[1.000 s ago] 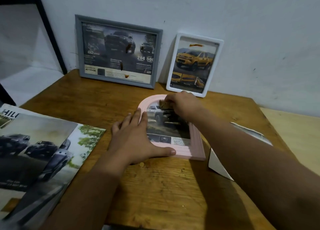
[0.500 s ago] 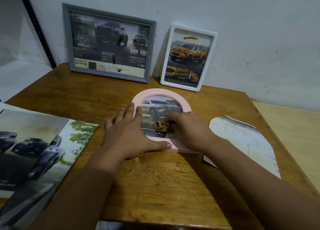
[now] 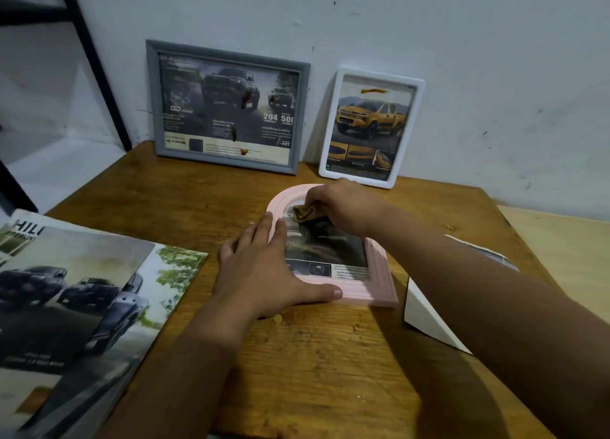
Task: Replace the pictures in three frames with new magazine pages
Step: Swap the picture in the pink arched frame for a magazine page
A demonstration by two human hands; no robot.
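Right hand [image 3: 343,207] has moved its small tan wad of cloth [image 3: 302,213] from the glass's lower edge to the arch top, fingers pinching it. Left hand [image 3: 260,270], fingers spread flat, pins the pink arched picture frame [image 3: 379,273] flat on the wooden bench [image 3: 313,356]. Light, probably slippery (glass likely fragile); best held by the rim.

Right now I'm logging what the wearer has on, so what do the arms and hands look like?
Both forearms are bare, with no sleeve in view. The left hand and the right hand show no glove, ring, watch or bracelet. No markings are visible; the lower arms lie in shadow.
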